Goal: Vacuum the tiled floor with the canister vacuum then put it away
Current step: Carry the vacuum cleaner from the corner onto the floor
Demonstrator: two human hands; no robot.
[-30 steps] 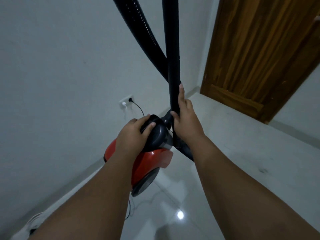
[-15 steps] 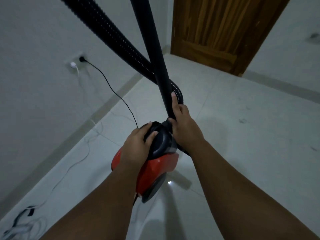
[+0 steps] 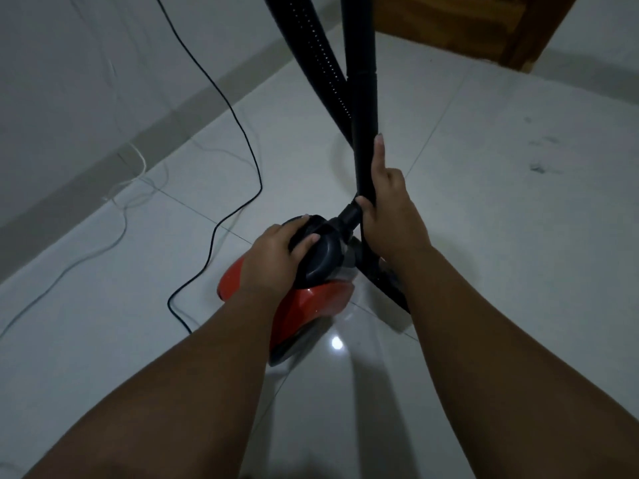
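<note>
A red canister vacuum [image 3: 307,305] with a dark top handle hangs just above the white tiled floor [image 3: 484,236]. My left hand [image 3: 273,261] grips that dark handle, fingers curled over it. My right hand [image 3: 387,209] holds the black wand [image 3: 363,108] near its lower end, index finger stretched up along the tube. The ribbed black hose [image 3: 318,63] rises beside the wand and leaves the frame at the top. Part of the floor nozzle shows dark behind my right wrist.
The vacuum's black power cord [image 3: 238,126] snakes across the floor from the upper left. A thin white cable [image 3: 121,209] lies near the grey skirting of the left wall. A wooden door [image 3: 466,29] stands at the top right. Dark smudges [image 3: 539,167] mark tiles at right.
The view has tilted down towards the floor; the wall socket has left the frame. The vacuum has come lower, close to the tiles. Both hands keep the same hold.
</note>
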